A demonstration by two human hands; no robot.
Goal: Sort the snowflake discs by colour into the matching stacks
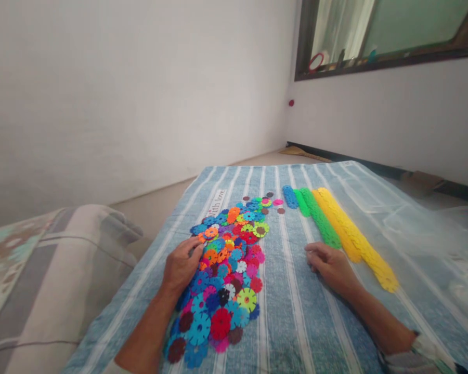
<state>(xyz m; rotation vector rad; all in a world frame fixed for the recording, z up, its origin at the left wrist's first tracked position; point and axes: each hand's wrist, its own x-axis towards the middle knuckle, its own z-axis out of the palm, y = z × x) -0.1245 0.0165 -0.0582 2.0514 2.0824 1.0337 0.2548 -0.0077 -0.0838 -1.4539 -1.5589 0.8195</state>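
Observation:
A heap of flat plastic snowflake discs [226, 275] in blue, red, orange, pink, green and yellow lies on a blue-and-white striped cloth [292, 311]. My left hand [181, 267] rests on the left edge of the heap, fingers curled onto the discs near an orange one. My right hand [329, 265] lies on the cloth to the right, fingers bent and close together, beside the near end of a green row [320, 223]. Joined discs form rows: a short blue row [290, 197], the green one, and two long yellow rows [354, 239].
A folded grey and patterned blanket [62, 275] lies at the left. Clear plastic sheeting [421, 223] covers the cloth's right side. White walls stand behind, with a dark-framed window ledge [374, 57] at the upper right holding small items.

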